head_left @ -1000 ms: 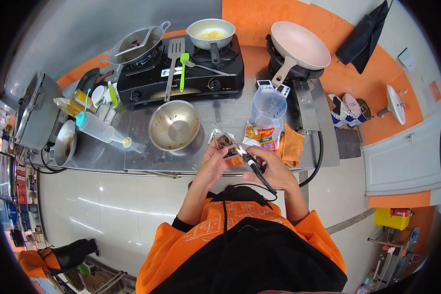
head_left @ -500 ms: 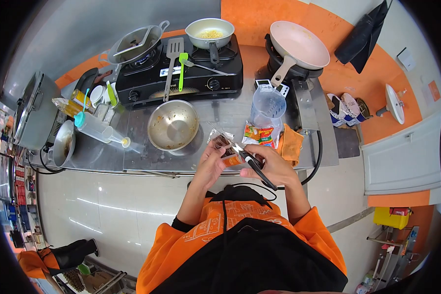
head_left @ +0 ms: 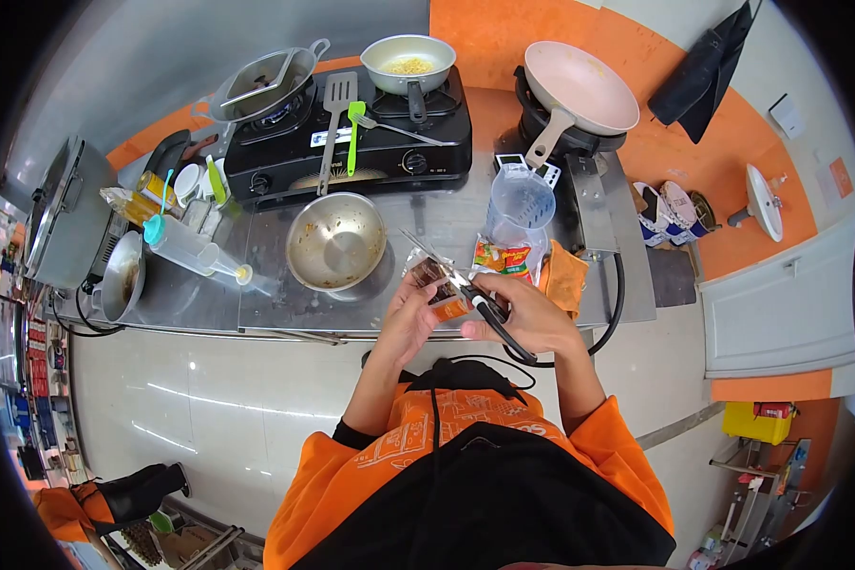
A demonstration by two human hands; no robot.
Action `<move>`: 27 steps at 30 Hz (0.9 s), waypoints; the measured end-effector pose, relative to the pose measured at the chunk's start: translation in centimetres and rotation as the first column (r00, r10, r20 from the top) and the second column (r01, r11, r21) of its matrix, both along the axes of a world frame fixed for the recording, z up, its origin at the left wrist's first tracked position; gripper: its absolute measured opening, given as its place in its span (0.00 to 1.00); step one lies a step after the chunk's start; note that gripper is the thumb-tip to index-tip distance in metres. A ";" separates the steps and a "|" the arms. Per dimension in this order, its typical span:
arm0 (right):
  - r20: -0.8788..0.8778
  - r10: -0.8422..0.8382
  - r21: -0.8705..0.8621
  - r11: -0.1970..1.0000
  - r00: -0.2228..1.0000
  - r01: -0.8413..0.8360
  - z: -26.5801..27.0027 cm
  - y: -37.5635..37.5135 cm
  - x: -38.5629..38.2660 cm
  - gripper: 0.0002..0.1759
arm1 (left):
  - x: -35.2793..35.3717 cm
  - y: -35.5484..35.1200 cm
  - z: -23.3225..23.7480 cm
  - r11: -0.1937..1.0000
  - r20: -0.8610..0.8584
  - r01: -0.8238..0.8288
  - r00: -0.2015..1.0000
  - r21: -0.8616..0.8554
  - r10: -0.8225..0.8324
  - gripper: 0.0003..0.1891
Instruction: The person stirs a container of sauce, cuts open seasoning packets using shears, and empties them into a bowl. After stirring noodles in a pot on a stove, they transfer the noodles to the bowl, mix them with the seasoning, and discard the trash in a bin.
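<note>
1. Nearest the body, the left hand [head_left: 410, 318] has its grip clenched on a small sachet [head_left: 439, 285]. It is held in the air over the near edge of the bench [head_left: 285, 304], just in front of the chest.
2. The right hand [head_left: 532, 323] has its grip closed round the black handles of the scissors [head_left: 465, 285]. The blades slant up and left across the sachet's top, but I cannot tell whether they have bitten into the foil.
3. The sachet is small and dark brown, with an orange band low down and crinkled silvery foil at its upper end.
4. The left fingertips sit very close to the blades, so a hurried snip could nick them. A cut placed too low, or a hard squeeze, would likely send the contents onto the bench edge or the apron, since the sachet is not over any dish.
5. Farther out stand the used steel bowl [head_left: 336, 242], a noodle packet [head_left: 503, 258] and a clear jug [head_left: 522, 201]. Beyond them is the stove [head_left: 351, 142] with a small pan of noodles [head_left: 408, 55].
</note>
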State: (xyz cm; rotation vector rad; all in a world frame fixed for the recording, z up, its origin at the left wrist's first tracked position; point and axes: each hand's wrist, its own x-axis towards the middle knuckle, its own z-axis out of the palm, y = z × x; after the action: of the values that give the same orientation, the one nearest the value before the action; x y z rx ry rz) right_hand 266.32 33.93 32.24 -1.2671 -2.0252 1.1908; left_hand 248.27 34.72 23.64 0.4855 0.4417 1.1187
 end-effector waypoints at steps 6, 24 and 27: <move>0.087 0.003 -0.062 0.998 0.996 0.002 1.2 0.6 -0.4 0.39 | -0.4 0.4 0.3 0.996 0.209 0.047 0.976 0.069 -0.061 0.20; 0.097 0.059 0.040 0.997 0.994 -0.063 -0.1 0.9 -0.7 0.37 | -0.1 0.9 -0.4 0.993 0.073 -0.080 0.994 -0.091 0.087 0.11; 0.122 0.052 -0.065 0.997 0.991 -0.044 0.7 0.9 -0.7 0.37 | 0.0 0.9 0.2 0.991 0.085 -0.075 0.993 -0.108 0.084 0.11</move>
State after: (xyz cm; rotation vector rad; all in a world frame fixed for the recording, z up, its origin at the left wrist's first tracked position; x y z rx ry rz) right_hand 265.58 34.88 32.91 -1.3599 -2.1335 1.2341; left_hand 248.25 35.66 23.79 0.3267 0.4426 1.1829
